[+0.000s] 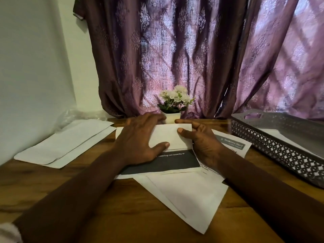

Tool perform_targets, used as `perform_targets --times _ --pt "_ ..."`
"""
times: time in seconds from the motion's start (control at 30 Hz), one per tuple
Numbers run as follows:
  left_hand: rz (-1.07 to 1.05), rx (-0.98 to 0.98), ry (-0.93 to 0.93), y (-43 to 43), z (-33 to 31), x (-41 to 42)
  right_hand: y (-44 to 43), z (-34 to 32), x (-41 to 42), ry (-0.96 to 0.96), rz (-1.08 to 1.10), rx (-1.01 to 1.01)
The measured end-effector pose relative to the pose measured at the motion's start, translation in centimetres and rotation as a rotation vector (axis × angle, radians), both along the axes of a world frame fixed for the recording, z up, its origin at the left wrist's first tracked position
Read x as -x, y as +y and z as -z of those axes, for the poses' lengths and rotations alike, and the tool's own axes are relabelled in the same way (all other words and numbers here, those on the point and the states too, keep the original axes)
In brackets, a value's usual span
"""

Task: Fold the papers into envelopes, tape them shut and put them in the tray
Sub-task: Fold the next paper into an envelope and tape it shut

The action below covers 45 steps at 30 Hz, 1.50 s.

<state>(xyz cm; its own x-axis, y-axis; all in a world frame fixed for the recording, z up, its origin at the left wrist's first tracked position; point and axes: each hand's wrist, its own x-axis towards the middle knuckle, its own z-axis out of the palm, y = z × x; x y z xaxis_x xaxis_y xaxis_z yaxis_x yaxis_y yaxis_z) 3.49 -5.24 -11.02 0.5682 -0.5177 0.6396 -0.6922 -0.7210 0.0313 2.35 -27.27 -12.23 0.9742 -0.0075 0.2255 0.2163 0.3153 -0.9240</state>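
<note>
The folded paper [172, 137] lies mid-desk on a dark printed sheet [168, 163]. The left hand [140, 137] presses it flat with fingers spread, probably to sharpen the crease. The right hand [204, 146] pinches its right edge between thumb and forefinger, likely to keep the edges aligned. The tray [273, 142] waits on the right of the desk [122, 199].

Dim room, daylight glowing through the curtain [175, 50]; wide-angle edges bend.
</note>
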Motion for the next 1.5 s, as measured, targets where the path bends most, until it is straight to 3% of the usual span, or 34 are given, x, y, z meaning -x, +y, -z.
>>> perform_targets --times 0.1,0.23,0.4,0.5,0.6,0.7,0.77,0.83,0.93,1.03,1.17,1.33,1.43,1.5 --pt "-0.008 -0.012 0.002 0.6 -0.5 0.0 0.1 -0.1 0.1 0.006 -0.039 -0.018" --pt "-0.021 -0.041 -0.14 1.1 -0.8 -0.5 0.1 -0.7 0.2 0.154 -0.022 0.052" --pt "-0.021 -0.039 -0.27 0.8 -1.0 -0.1 -0.1 -1.2 0.9 0.23 -0.12 -0.039" --pt "0.03 -0.092 -0.24 0.4 -0.9 0.4 0.1 -0.9 1.1 0.173 -0.129 0.009" --pt "0.007 -0.108 -0.052 -0.2 -0.1 0.8 0.1 -0.2 1.0 0.079 -0.042 0.13" --pt "0.01 -0.04 0.096 -0.7 0.4 0.7 0.4 0.0 0.8 -0.005 -0.038 0.166" --pt "0.002 0.027 0.085 -0.8 0.5 0.4 0.6 0.2 0.5 -0.046 -0.045 0.185" --pt "-0.021 0.071 0.035 -0.7 0.7 0.0 0.7 0.4 0.5 -0.144 0.041 0.47" --pt "-0.083 0.074 0.091 -0.1 1.2 -0.6 1.4 0.7 0.7 -0.43 0.297 1.139" --pt "-0.095 0.043 0.265 0.4 1.4 -1.0 2.7 0.6 0.9 -0.571 0.229 1.257" --pt "-0.331 0.049 0.309 2.6 0.3 -1.9 3.7 0.7 0.8 -0.44 0.066 1.309" --pt "-0.926 0.089 0.33 10.5 -0.2 -3.8 4.7 0.6 0.6 -0.493 0.106 1.409" --pt "-1.026 0.141 0.432 13.9 1.1 -4.5 4.7 0.5 0.5 -0.527 0.088 1.433" --pt "-1.024 0.21 0.395 14.1 1.3 -4.7 4.4 0.5 0.4 -0.544 0.08 1.434"
